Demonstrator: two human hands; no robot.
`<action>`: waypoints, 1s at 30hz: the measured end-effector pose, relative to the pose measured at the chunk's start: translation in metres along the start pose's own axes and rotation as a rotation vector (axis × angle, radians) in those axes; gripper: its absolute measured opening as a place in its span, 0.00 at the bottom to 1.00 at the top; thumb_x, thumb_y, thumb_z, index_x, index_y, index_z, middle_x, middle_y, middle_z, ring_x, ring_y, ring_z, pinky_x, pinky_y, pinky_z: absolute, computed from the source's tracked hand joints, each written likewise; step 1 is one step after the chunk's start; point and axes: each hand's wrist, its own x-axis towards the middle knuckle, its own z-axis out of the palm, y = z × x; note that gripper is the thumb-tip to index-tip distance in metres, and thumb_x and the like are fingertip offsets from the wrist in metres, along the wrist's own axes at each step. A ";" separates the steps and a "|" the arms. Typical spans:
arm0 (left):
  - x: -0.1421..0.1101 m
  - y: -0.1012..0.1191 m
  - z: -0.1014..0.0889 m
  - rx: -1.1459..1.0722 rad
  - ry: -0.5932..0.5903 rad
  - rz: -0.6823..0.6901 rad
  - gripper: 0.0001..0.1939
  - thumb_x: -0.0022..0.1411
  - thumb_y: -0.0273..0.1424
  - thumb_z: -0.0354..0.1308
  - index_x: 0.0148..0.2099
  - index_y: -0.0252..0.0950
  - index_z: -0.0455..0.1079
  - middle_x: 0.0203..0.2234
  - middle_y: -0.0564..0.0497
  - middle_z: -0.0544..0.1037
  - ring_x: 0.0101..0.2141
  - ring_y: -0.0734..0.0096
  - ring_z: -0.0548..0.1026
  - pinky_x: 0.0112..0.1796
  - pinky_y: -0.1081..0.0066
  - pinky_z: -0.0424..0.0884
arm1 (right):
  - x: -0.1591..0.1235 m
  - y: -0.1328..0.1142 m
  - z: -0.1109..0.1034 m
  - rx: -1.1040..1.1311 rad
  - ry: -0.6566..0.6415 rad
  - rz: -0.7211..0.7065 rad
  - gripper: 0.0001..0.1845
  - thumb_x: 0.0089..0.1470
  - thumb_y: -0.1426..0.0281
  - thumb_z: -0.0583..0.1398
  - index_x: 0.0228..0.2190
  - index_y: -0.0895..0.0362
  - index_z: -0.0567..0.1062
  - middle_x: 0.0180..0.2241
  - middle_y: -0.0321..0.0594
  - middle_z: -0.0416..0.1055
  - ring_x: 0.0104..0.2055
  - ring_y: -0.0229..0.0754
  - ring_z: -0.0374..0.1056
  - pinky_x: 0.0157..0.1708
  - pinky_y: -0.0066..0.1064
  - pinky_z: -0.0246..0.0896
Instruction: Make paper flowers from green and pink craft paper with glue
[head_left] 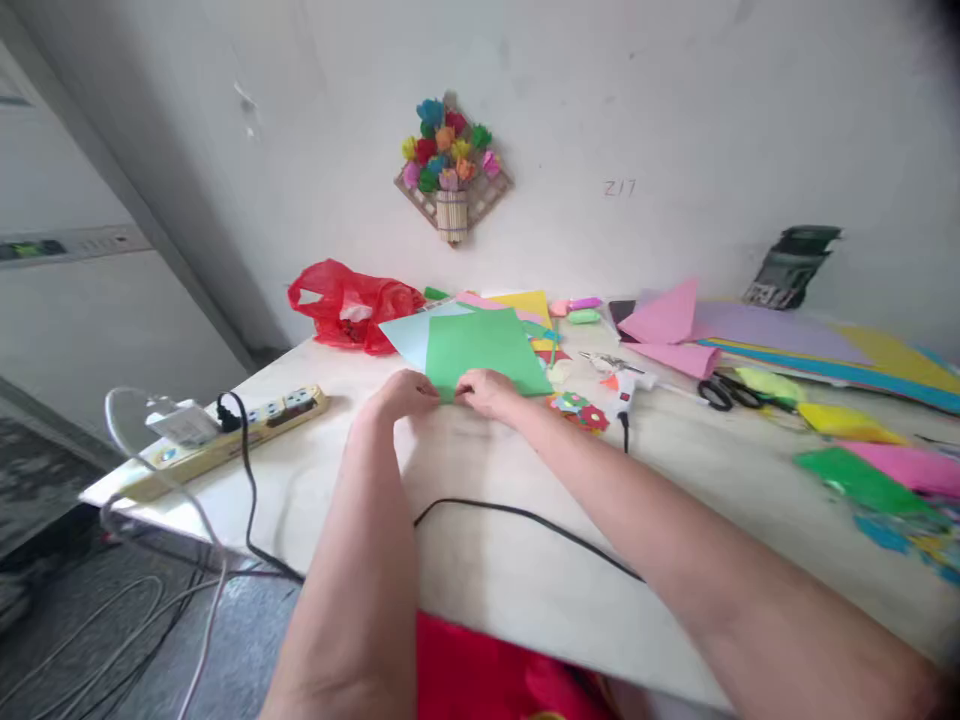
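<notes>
Left hand and right hand pinch the green paper by its near edge.

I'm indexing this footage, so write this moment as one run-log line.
left hand: at near edge of green sheet | right hand: at same edge | to their right: flower cutouts, white glue gun

From where I stand, a pale, smudged wall with 1 diamond-shaped flower hanging rises behind a white table. The light is soft, and grey floor shows below the table at the left.
</notes>
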 end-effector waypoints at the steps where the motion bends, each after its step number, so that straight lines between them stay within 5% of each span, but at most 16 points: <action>1: 0.000 -0.001 0.000 -0.004 -0.001 -0.001 0.13 0.41 0.36 0.56 0.27 0.33 0.73 0.20 0.52 0.73 0.25 0.71 0.69 0.25 0.75 0.61 | 0.000 -0.002 0.001 -0.004 0.003 -0.003 0.09 0.47 0.67 0.57 0.31 0.51 0.76 0.35 0.34 0.74 0.36 0.38 0.66 0.30 0.26 0.55; 30: -0.010 0.003 -0.016 0.100 -0.096 -0.200 0.15 0.43 0.38 0.56 0.33 0.37 0.74 0.23 0.52 0.72 0.26 0.71 0.69 0.27 0.74 0.63 | 0.004 -0.029 0.002 0.044 -0.072 0.097 0.08 0.47 0.65 0.58 0.30 0.52 0.76 0.34 0.36 0.74 0.37 0.38 0.67 0.35 0.27 0.54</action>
